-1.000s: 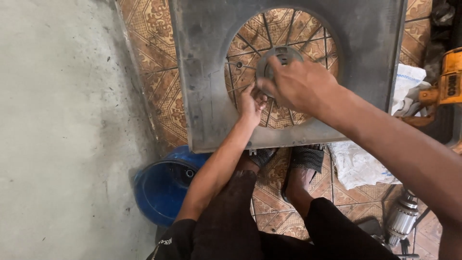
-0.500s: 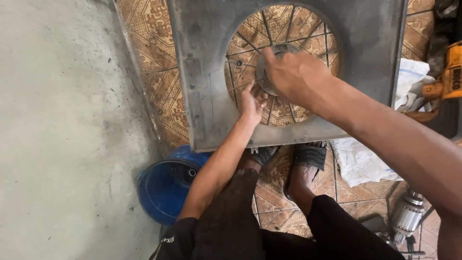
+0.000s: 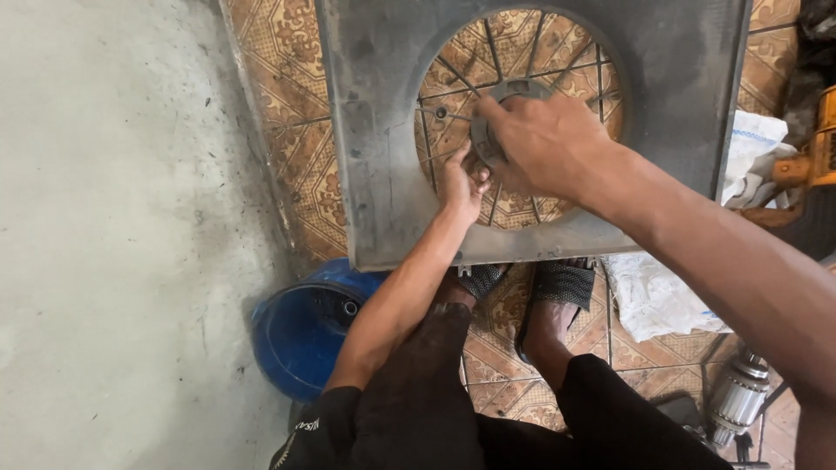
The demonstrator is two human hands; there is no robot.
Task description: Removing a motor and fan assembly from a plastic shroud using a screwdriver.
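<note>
A grey square metal panel (image 3: 383, 122) with a round opening crossed by thin wire spokes stands upright on the patterned tile floor in front of me. At the middle of the spokes sits a round grey metal hub (image 3: 509, 91). My right hand (image 3: 544, 144) covers the hub from the front and grips it. My left hand (image 3: 460, 184) reaches up from below, its fingertips pinched on the hub's lower left edge, just under the right hand. What lies under the palms is hidden.
A blue plastic bucket (image 3: 300, 335) lies by my left knee. My sandalled feet (image 3: 557, 292) rest at the panel's bottom edge. A white sack (image 3: 662, 292) and a yellow power drill (image 3: 814, 161) are at the right, a metal motor part (image 3: 740, 400) at lower right. Bare concrete (image 3: 113, 218) spreads left.
Both hands stay on the hub; the right hand has shifted slightly over it. The view has moved a little.
</note>
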